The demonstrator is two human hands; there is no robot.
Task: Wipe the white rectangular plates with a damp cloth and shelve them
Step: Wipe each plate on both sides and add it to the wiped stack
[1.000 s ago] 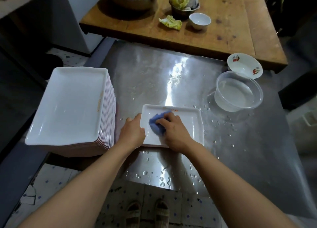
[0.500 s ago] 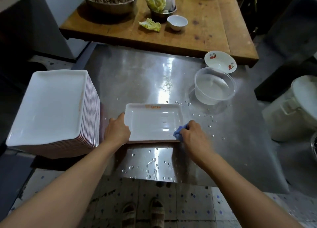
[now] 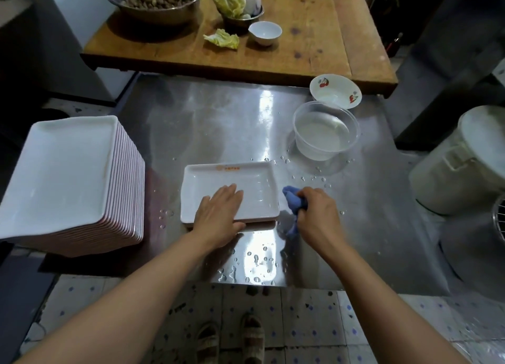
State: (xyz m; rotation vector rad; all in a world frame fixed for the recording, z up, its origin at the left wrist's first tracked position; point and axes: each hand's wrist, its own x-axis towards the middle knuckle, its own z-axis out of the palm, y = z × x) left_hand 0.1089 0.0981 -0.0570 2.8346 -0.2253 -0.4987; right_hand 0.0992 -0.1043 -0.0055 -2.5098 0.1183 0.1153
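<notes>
While under left grip (image 3: 220, 213), plate (image 3: 246, 183) beside cloth-clutching right grip (image 3: 317, 216).

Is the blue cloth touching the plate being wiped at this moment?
Apart. The head view shows the blue cloth, gripped in the right hand, just past the plate, with bare steel between them.

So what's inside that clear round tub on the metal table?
The clear tub seems to hold only shallow clear water; its bottom shows through and nothing floats in it. A cherry-patterned bowl sits just behind it, its near edge hidden by the tub's rim.
</notes>
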